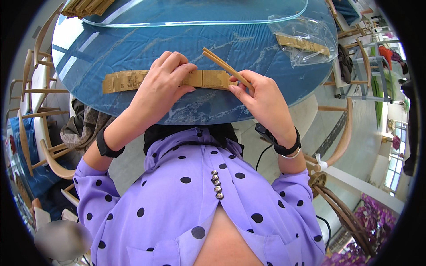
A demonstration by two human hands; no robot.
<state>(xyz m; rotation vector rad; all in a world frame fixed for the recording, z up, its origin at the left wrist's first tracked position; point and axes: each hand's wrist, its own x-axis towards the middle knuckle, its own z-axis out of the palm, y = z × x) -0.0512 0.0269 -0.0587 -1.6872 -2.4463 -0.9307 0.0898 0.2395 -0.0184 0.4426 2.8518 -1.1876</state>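
A long strip of brown paper chopstick sleeves [207, 79], overlapping at its left end, lies crosswise on the blue table near its front edge. My left hand [160, 84] is over the middle of the strip, thumb at its near edge and bent forefinger at its far edge, gripping it. In my right hand [262, 95] is a pair of wooden chopsticks [224, 65], pinched between thumb and fingers and slanting up to the left. The right thumb tip is beside the strip's right end; whether it touches the paper I cannot tell.
A clear plastic bag [306, 42] with brown sleeves in it lies at the far right of the table [195, 111]. More folded brown paper [86, 6] is stacked far left. A glass turntable rim [195, 23] crosses the back. Wooden chairs [344, 137] stand around.
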